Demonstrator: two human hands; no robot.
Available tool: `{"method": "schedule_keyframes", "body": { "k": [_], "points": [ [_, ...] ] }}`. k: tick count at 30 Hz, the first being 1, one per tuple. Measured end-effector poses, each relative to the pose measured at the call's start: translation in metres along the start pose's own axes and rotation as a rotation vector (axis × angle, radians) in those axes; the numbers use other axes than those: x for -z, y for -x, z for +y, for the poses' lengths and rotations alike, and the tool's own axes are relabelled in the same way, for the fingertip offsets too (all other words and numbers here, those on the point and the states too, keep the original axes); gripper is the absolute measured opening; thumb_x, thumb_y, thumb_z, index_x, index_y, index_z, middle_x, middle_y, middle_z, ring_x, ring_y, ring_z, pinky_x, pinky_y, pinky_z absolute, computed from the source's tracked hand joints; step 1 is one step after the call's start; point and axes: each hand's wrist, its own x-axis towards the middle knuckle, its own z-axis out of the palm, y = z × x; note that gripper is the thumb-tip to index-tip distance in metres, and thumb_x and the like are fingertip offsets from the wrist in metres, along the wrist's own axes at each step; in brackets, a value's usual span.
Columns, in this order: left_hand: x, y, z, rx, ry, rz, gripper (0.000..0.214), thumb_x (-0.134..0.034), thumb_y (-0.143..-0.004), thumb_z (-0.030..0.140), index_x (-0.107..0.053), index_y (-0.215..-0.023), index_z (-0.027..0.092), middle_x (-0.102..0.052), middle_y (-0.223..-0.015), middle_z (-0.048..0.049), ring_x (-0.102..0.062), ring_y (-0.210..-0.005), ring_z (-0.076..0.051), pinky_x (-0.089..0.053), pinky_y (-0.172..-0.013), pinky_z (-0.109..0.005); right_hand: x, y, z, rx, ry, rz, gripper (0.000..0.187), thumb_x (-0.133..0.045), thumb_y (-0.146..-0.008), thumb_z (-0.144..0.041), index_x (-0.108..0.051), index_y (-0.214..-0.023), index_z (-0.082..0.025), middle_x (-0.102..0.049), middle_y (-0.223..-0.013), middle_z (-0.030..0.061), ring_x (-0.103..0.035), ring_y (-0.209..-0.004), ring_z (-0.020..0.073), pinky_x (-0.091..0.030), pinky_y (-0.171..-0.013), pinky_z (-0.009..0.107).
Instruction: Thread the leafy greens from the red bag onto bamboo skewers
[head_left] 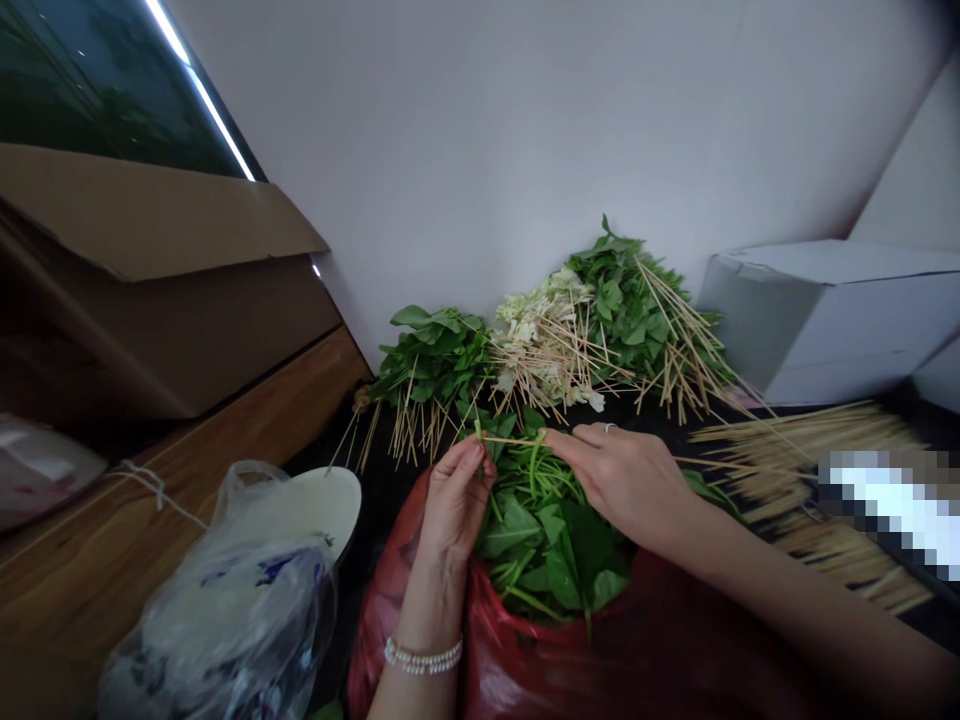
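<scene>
My left hand (459, 490), with a beaded bracelet on its wrist, pinches a short green stem (478, 430) at the tip of a bamboo skewer (510, 441). The skewer runs roughly level across to my right hand (626, 480), whose fingers are closed around it; its back end shows beyond that hand. Near my right fingertips another green stem (534, 465) hangs at the skewer. Directly below both hands, leafy greens (559, 550) fill an open red plastic bag (525, 625).
Against the wall lie skewered greens (435, 355), skewered pale cabbage (544, 325) and more skewered greens (630, 300). Loose skewers (847, 440) lie right, before a white box (862, 320). Left are a cardboard box (172, 330), a white bowl (341, 505) and a clear plastic bag (232, 620).
</scene>
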Motion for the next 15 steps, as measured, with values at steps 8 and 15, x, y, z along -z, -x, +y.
{"method": "schedule_keyframes", "body": {
  "k": [8,15],
  "points": [
    [0.0021,-0.0005,0.0011,0.004,-0.017,-0.013,0.025,-0.091,-0.057,0.015,-0.079,-0.078,0.013,-0.071,-0.069,0.0001,-0.058,-0.06,-0.006,-0.049,-0.059,-0.017,-0.0007,0.0008,-0.0024,0.026,0.005,-0.016,0.037,-0.053,-0.089,-0.007,-0.066,-0.121,-0.018,-0.069,-0.079,0.0016,-0.063,-0.07,0.0174,-0.036,-0.055,0.03],
    [0.0015,-0.0003,0.0003,0.045,-0.031,0.03,0.026,-0.093,-0.051,0.014,-0.078,-0.072,0.013,-0.076,-0.073,-0.0023,-0.062,-0.061,-0.006,-0.051,-0.06,-0.016,-0.0031,0.0022,-0.0054,0.035,-0.014,-0.01,0.036,-0.054,-0.086,-0.004,-0.067,-0.118,-0.017,-0.07,-0.079,0.0019,-0.065,-0.07,0.0181,-0.037,-0.056,0.03]
  ]
}}
